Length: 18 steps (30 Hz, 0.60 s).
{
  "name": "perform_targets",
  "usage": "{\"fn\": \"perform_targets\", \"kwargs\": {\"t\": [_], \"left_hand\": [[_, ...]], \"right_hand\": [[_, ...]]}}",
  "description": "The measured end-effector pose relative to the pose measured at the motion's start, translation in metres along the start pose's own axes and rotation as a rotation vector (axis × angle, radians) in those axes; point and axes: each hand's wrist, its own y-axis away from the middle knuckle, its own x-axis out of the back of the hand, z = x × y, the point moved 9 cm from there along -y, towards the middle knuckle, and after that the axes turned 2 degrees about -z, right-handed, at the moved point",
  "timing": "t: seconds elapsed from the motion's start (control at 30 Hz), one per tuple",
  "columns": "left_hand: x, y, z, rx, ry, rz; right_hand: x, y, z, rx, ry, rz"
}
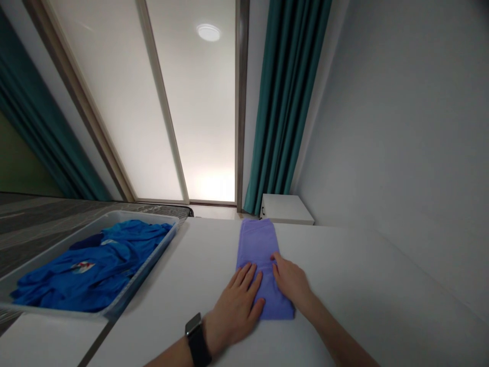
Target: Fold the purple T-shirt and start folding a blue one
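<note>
A folded purple cloth (258, 244) lies in a long strip on the white table (344, 285). My left hand (235, 306), with a dark watch on the wrist, lies flat and open on the cloth's near left part. My right hand (291, 281) rests on the cloth's near right side, fingers stretched toward the middle, open and flat. Neither hand grips anything.
A grey tray (153, 260) with crumpled blue garments (91, 265) sits at the table's left edge. A small white cabinet (286, 209) stands beyond the far edge, next to a teal curtain (282, 102). A grey wall runs along the right.
</note>
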Motion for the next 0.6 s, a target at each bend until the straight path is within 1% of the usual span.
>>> {"fn": "perform_targets", "kwargs": {"t": [0.1,0.2,0.3,0.43,0.53,0.6], "left_hand": [[-0.003,0.014,0.013,0.003,-0.016,0.017],[-0.006,0.030,0.026,-0.043,-0.010,0.028],[-0.010,0.040,0.031,-0.072,0.002,0.011],[-0.007,0.040,0.032,-0.064,-0.007,-0.003],[-0.001,0.038,0.036,-0.090,-0.034,-0.013],[0.004,0.036,0.041,-0.125,-0.041,-0.009]], "right_hand": [[0.000,0.014,-0.005,0.052,-0.020,0.007],[-0.003,0.031,-0.007,0.101,-0.064,0.019],[-0.006,0.041,-0.006,0.121,-0.108,0.013],[-0.007,0.040,-0.002,0.115,-0.123,-0.013],[-0.002,0.038,-0.005,0.144,-0.137,-0.002],[0.004,0.038,-0.008,0.184,-0.176,0.030]]}}
